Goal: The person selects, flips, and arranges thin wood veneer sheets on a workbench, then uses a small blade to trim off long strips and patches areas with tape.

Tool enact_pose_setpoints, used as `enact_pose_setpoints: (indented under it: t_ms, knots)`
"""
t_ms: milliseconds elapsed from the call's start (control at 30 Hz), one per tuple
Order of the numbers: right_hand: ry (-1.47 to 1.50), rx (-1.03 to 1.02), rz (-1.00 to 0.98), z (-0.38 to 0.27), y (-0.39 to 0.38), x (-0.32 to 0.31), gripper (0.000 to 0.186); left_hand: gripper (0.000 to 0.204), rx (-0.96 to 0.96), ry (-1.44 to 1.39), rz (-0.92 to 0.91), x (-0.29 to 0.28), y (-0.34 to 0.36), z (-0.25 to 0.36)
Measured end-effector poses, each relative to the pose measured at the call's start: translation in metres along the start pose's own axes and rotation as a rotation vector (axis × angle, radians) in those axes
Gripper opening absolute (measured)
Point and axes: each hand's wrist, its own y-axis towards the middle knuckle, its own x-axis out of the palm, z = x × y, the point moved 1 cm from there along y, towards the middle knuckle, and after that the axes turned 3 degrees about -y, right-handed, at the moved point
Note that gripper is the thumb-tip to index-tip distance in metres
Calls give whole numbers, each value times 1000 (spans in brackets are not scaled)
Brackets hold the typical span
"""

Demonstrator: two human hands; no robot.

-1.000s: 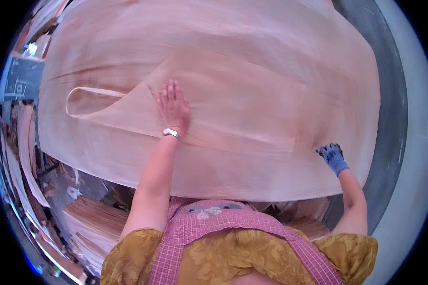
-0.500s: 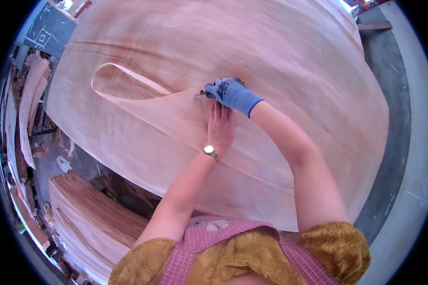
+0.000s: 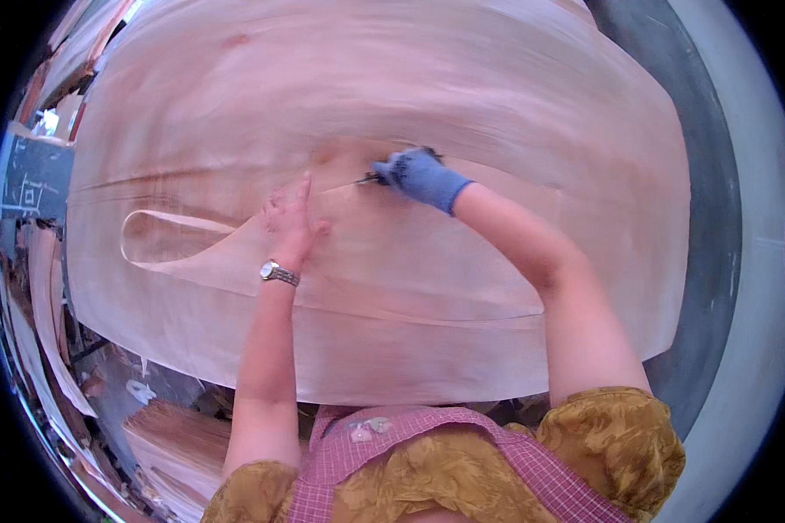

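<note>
A broad pale, pinkish wood veneer sheet point(image 3: 497, 96) spreads in front of me, with a thinner veneer piece point(image 3: 392, 253) lying on it, whose narrow curling strip point(image 3: 133, 218) forms a loop at the left. My left hand point(image 3: 292, 218), bare with a wristwatch, rests on this piece, fingers apart. My right hand point(image 3: 419, 179), in a blue glove, is closed on a small dark cutting tool point(image 3: 366, 179), probably a knife, its tip at the piece's far edge, right of my left hand. The tool's body is mostly hidden by the glove.
Stacked veneer point(image 3: 170, 440) lies below the sheet's near left edge. More veneer strips point(image 3: 52, 305) and a grey-blue panel point(image 3: 37, 187) with markings are along the left side. A grey floor or ledge point(image 3: 715, 218) curves along the right.
My right hand has come from the lower right to the middle with the tool. Since half a second ago my left hand has moved leftward, out from beneath the glove; the view has turned slightly.
</note>
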Motion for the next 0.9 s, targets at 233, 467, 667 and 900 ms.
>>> enact_pose_setpoints:
  t_ms: [233, 467, 667, 900]
  knots:
    - [17, 477, -51, 70, -215, 34, 21, 88, -27, 185, -141, 8, 4, 7]
    - [-55, 644, -74, 72, -269, 70, 25, 74, 599, -127, -32, 75, -62, 248]
    - [103, 797, -138, 11, -348, 87, 25, 80, 428, 17, -292, 82, -65, 269]
    - [190, 1003, -319, -34, -386, 74, 22, 66, 847, 114, -28, 136, -137, 310]
